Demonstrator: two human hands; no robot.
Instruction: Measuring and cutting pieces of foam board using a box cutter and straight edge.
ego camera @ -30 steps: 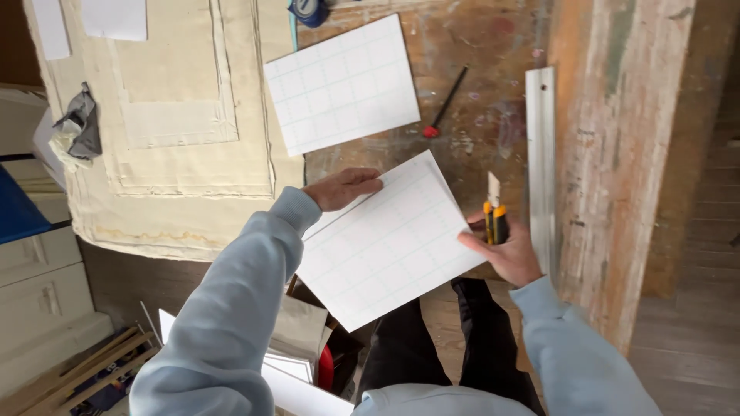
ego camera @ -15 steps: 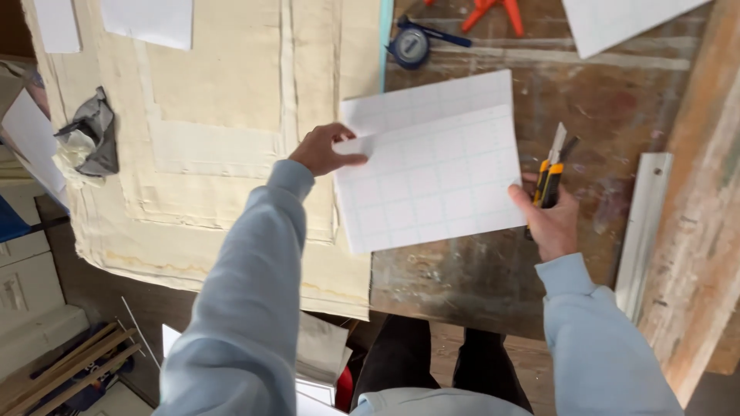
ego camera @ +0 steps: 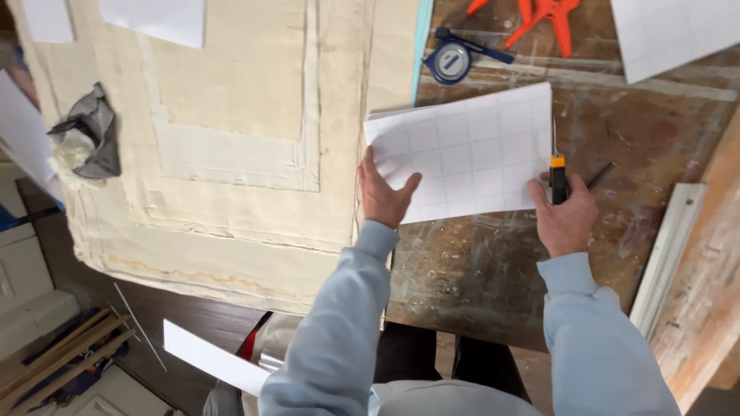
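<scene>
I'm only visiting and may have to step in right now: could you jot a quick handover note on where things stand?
Left hand: flat on the gridded sheet, pressing its left edge to the table.
Right hand: gripping a knife, blade out, at the sheet's right edge.
Ruler: lying unused to the right.
Done: sheet laid down. No cut visible on it yet.

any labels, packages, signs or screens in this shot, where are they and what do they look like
No packages, signs or screens.
Tape measure: top centre of the worn wooden bench, round blue case with a pale round label on its face.
Gridded sheet: white with faint grid lines, no label, under the left hand; the right hand holds an orange and black utility knife.
</scene>
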